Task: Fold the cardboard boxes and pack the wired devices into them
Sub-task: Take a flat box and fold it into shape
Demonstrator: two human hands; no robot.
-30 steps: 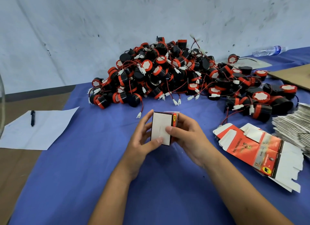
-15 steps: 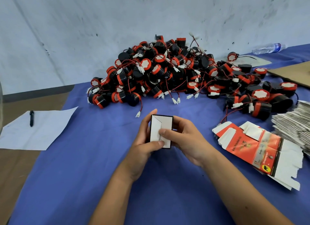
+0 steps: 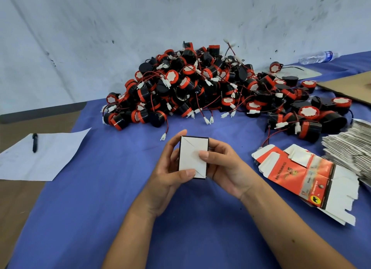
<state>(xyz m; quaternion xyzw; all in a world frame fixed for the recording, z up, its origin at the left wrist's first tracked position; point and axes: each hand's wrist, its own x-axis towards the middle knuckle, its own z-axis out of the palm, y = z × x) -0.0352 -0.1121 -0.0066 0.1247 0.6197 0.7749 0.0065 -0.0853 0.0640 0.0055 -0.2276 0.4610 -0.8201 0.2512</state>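
Since a moment ago the flaps have closed flush. Both thumbs press that white end while the left hand (image 3: 167,173) and right hand (image 3: 224,166) grip the box (image 3: 192,156) above the blue cloth (image 3: 100,208). Easing off might spring the flaps before a device from the pile (image 3: 200,88) goes in.

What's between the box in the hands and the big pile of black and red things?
In the head view, just bare blue tablecloth lies between the box and the pile.

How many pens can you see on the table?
1. The black pen lies on the white sheet of paper at the table's left edge. More could be hidden under the pile of black-and-red wired devices.
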